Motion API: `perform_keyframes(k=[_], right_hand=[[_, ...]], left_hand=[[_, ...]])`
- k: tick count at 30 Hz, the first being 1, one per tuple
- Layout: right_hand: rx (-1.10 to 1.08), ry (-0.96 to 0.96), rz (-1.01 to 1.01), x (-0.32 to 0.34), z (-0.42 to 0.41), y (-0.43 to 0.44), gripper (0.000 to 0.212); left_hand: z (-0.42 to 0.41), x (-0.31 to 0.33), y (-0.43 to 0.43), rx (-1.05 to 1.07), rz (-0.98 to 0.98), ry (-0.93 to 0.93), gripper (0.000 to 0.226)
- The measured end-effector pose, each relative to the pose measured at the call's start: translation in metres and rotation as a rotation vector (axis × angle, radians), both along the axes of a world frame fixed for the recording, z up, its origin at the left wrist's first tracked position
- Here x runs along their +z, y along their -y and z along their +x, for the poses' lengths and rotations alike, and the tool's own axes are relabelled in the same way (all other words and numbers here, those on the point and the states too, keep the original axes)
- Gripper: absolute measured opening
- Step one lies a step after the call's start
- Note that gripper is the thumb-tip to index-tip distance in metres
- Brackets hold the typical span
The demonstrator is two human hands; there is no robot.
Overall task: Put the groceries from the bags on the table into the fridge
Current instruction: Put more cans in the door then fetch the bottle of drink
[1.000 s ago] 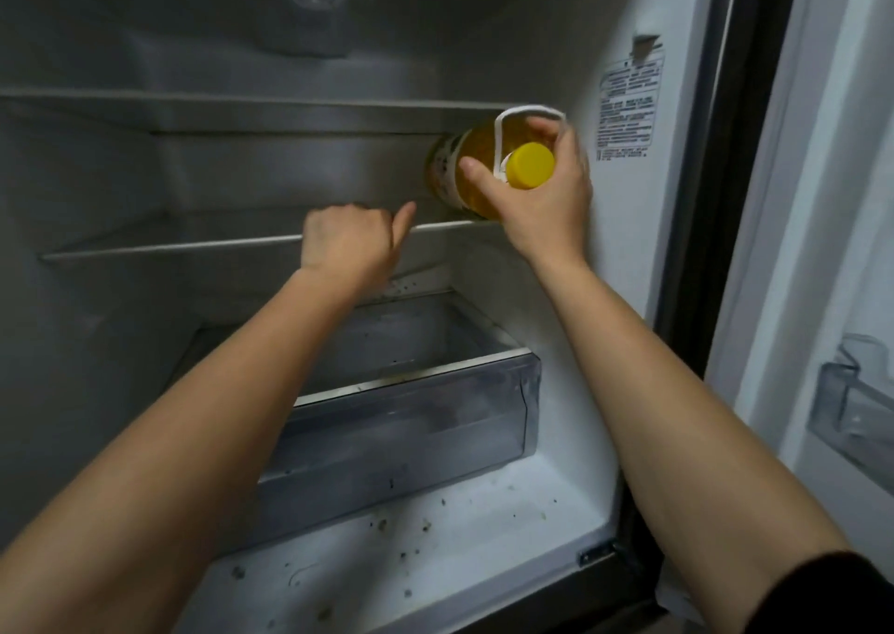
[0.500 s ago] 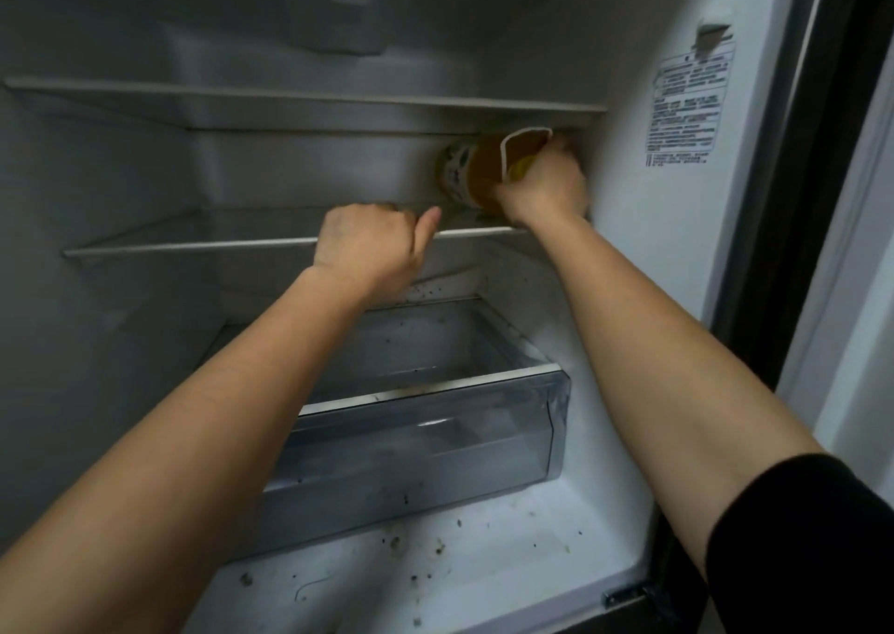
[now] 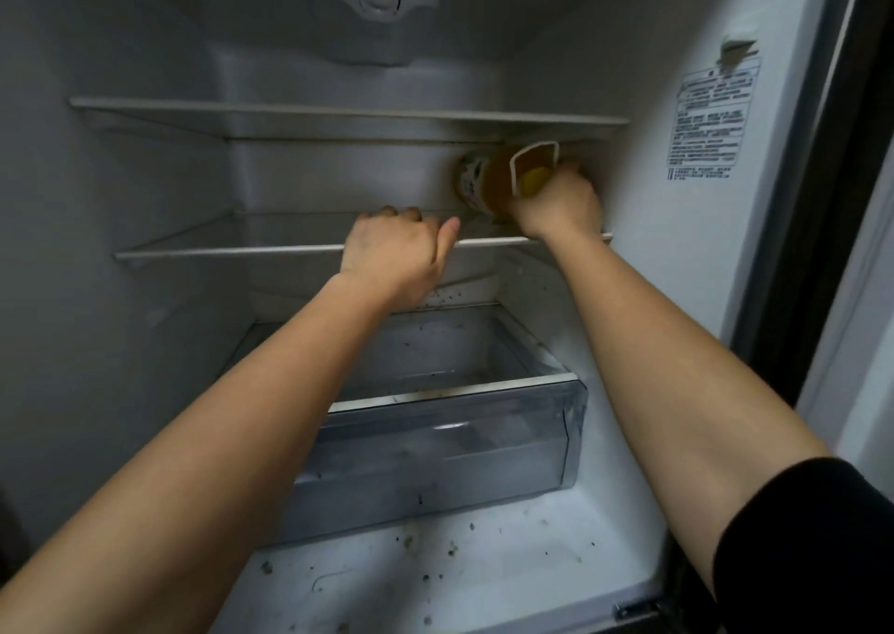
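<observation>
A yellow oil bottle [image 3: 488,181] with a yellow cap and a white carry handle lies on its side on the middle glass shelf [image 3: 232,249] of the open fridge, at the shelf's right end near the side wall. My right hand [image 3: 556,205] grips the bottle at its cap end, covering most of the cap. My left hand [image 3: 394,251] has its fingers curled over the front edge of the same shelf, just left of the bottle.
An upper shelf [image 3: 338,116] sits close above the bottle. Below is a clear crisper drawer [image 3: 435,440], pulled partly out. The fridge floor [image 3: 435,580] carries scattered crumbs. The right wall bears a label [image 3: 711,125]; the door edge stands at far right.
My right hand has pushed the bottle deeper onto the middle shelf toward the right wall. The left hand stays on the shelf edge. My view has moved closer.
</observation>
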State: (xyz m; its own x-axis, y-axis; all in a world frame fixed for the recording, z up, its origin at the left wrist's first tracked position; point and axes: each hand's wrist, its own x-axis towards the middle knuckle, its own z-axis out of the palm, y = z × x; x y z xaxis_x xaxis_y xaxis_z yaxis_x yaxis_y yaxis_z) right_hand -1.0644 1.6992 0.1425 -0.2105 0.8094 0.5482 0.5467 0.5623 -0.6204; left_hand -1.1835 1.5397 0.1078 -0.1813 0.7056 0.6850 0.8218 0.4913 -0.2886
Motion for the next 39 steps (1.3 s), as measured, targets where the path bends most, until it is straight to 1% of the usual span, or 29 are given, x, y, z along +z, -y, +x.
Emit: perform_keyframes(k=[2,5,7,9,12,15,18,21,25,28,32,34,37,39], right_hand=[[0.009,-0.006,0.040,-0.008,0.012,0.009,0.075],[0.044,0.048,0.199,-0.034,0.039,0.025,0.060],[0.052,0.135,0.322,-0.055,0.056,0.035,0.060],[0.054,0.193,0.383,-0.071,0.070,0.046,0.064],[0.109,0.223,0.399,-0.096,0.092,0.071,0.067],[0.210,0.170,0.423,-0.132,0.106,0.101,0.066],[0.305,0.139,0.378,-0.170,0.108,0.135,0.068],[0.385,0.197,0.313,-0.200,0.107,0.173,0.069],[0.481,0.198,0.340,-0.207,0.106,0.229,0.070],[0.534,0.157,0.370,-0.194,0.104,0.282,0.072],[0.644,0.060,0.410,-0.187,0.106,0.378,0.073],[0.706,0.033,0.425,-0.192,0.111,0.436,0.076],[0.791,0.002,0.432,-0.209,0.125,0.532,0.080],[0.852,0.008,0.435,-0.224,0.140,0.600,0.081]], left_hand=[[0.003,0.001,0.004,0.003,-0.016,0.019,0.059],[0.010,-0.003,0.020,0.013,-0.017,0.082,0.056],[0.015,-0.013,0.037,0.053,0.021,0.114,0.053],[0.022,-0.027,0.060,0.092,0.064,0.126,0.053],[0.042,-0.053,0.106,0.130,0.176,0.158,0.058],[0.069,-0.091,0.151,0.160,0.247,0.201,0.061],[0.094,-0.134,0.193,0.221,0.243,0.231,0.060],[0.119,-0.166,0.239,0.305,0.204,0.281,0.060],[0.150,-0.175,0.307,0.342,0.175,0.227,0.058],[0.171,-0.165,0.366,0.331,0.193,0.130,0.054],[0.209,-0.161,0.463,0.308,0.116,-0.022,0.048],[0.232,-0.168,0.523,0.330,0.099,-0.051,0.049],[0.268,-0.182,0.631,0.492,0.115,-0.028,0.050],[0.294,-0.192,0.712,0.632,0.122,0.028,0.053]])
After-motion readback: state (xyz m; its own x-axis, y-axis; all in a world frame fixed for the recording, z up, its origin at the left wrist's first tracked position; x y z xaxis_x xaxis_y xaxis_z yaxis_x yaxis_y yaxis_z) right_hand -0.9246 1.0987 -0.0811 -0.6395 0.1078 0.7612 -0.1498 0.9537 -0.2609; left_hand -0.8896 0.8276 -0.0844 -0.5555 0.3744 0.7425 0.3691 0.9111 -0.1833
